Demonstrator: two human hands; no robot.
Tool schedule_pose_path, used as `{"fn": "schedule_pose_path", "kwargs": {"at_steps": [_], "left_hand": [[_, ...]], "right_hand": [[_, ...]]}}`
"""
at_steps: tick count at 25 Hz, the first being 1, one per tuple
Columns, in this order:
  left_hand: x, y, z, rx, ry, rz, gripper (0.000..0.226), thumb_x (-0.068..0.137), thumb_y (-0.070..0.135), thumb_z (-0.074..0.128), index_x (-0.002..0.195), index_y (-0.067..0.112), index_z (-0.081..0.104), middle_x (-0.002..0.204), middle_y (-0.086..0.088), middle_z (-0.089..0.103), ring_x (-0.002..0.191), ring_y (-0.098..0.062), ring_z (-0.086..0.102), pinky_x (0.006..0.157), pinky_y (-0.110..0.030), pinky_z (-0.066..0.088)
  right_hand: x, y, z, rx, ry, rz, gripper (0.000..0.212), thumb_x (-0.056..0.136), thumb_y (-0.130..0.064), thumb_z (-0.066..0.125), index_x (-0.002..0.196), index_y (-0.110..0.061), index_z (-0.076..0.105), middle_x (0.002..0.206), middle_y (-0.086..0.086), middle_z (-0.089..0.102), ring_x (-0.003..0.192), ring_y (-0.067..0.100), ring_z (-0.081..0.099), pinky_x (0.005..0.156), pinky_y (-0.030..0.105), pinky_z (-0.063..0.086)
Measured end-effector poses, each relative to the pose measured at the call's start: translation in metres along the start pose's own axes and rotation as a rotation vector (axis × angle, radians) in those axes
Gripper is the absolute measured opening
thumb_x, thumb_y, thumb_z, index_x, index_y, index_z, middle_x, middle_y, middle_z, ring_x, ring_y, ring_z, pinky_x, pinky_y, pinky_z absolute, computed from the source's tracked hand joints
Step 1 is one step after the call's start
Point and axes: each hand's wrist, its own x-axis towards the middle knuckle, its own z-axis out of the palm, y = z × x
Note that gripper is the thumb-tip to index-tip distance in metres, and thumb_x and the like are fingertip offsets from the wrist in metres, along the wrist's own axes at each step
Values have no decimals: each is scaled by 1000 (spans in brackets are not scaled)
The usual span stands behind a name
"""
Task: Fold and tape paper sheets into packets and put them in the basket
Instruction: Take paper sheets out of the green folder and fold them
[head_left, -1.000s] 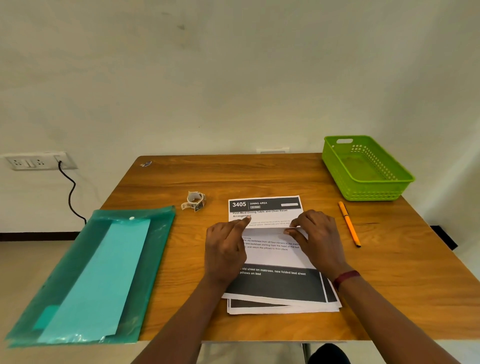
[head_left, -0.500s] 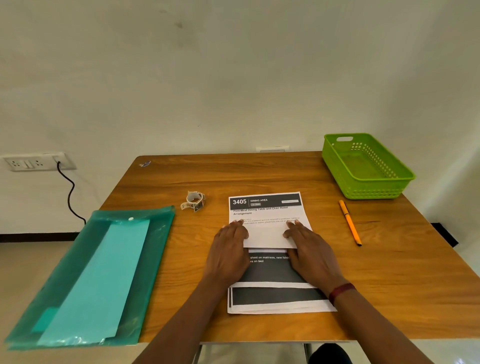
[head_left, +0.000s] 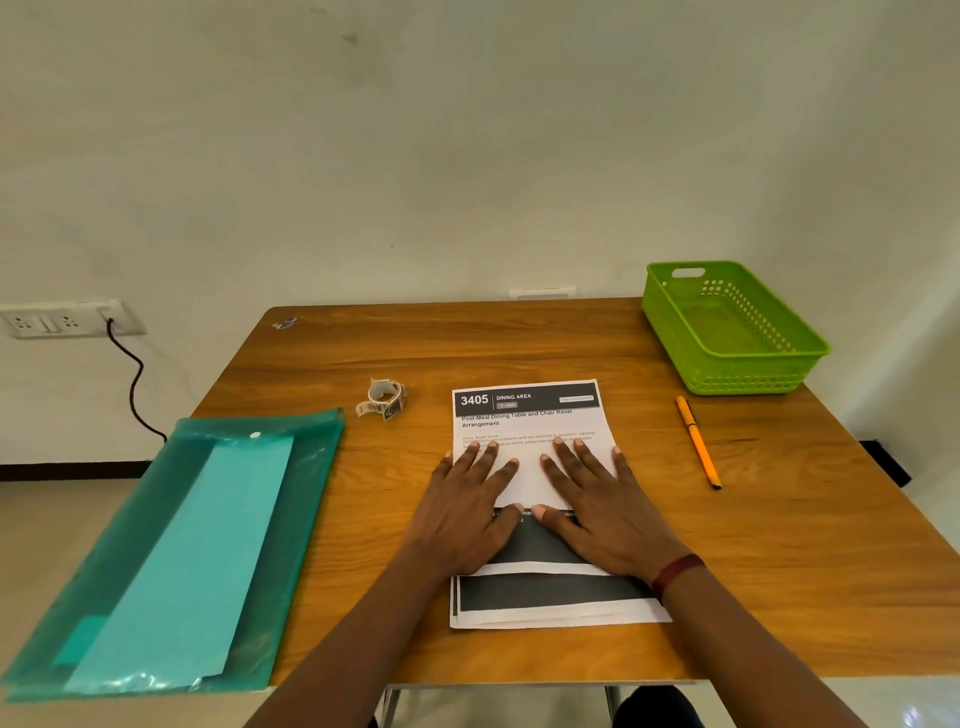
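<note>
A printed paper sheet (head_left: 524, 415) headed "3405 DINING AREA" lies folded on top of a small stack of sheets (head_left: 561, 605) in the middle of the wooden table. My left hand (head_left: 467, 509) and my right hand (head_left: 597, 504) lie flat side by side on the folded flap, fingers spread and straight, pressing it down. A small roll of tape (head_left: 384, 399) sits to the left of the sheet. The green plastic basket (head_left: 727, 358) stands at the far right corner with nothing in it.
An orange pen (head_left: 697, 441) lies right of the papers. A teal plastic folder (head_left: 171, 551) with a lighter sheet inside overhangs the table's left edge. A wall socket (head_left: 62, 319) with a black cable is at the left.
The top sheet's near part was folded up over its middle. Both hands went from pinching the fold edge to lying flat with spread fingers on the flap.
</note>
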Motion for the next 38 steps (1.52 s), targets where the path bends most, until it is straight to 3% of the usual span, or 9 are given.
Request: {"fn": "schedule_pose_path", "kwargs": {"at_steps": [5,11,15,20,24,27,32,38], "left_hand": [[0,13,2,101,-51,-3,65,99,52,14,156,22,4,164,-9,-4,151,-27,-6,120,-54,-2],[-4,12,8,-18,12,-36,63,101,49,16,156,20,4,164,-5,-7,150,-20,-10,121,-38,-7],[-2,10,10,-42,48,-65,64,100,52,20,156,24,5,164,-1,-2,151,-18,-5,122,-38,-3],[-1,8,10,-120,47,-102,65,98,55,27,155,29,12,164,1,1,151,-16,-3,120,-36,-3],[-1,8,9,-279,137,-161,63,91,57,48,146,31,34,161,2,20,148,-16,15,120,-35,12],[1,-1,2,-488,202,-194,57,79,54,70,127,33,49,144,10,45,131,-11,39,107,-29,31],[16,-11,-17,-384,39,-152,66,71,56,76,126,36,46,137,7,47,128,-20,40,102,-40,37],[46,-5,-46,-186,-269,-196,88,66,53,82,137,37,34,149,-4,32,138,-30,23,105,-56,26]], "right_hand": [[-2,-16,-5,44,-49,-6,83,84,-74,-10,152,-29,-13,159,-3,-21,146,19,-22,117,54,-11],[-3,-18,0,56,-26,-11,78,84,-74,-10,152,-36,-12,158,-7,-21,147,19,-20,118,49,-12],[-7,2,1,21,-36,82,74,85,-74,-5,150,-40,-14,159,-8,-20,147,18,-19,116,58,-10],[-10,11,4,6,-8,134,83,78,-80,-15,151,-41,-12,160,-6,-17,149,21,-14,114,63,-8],[-8,10,6,2,-22,135,81,78,-80,-13,150,-41,-14,160,-5,-18,148,22,-15,114,64,-8],[-7,13,4,19,-25,131,76,83,-77,-5,150,-42,-13,161,-5,-17,148,22,-15,113,64,-8],[-9,12,4,15,-32,125,73,86,-74,-2,150,-42,-11,161,-5,-16,149,21,-14,113,64,-7],[-9,12,5,31,-16,126,74,87,-75,1,151,-40,-8,162,-4,-13,149,21,-11,114,64,-6]]}}
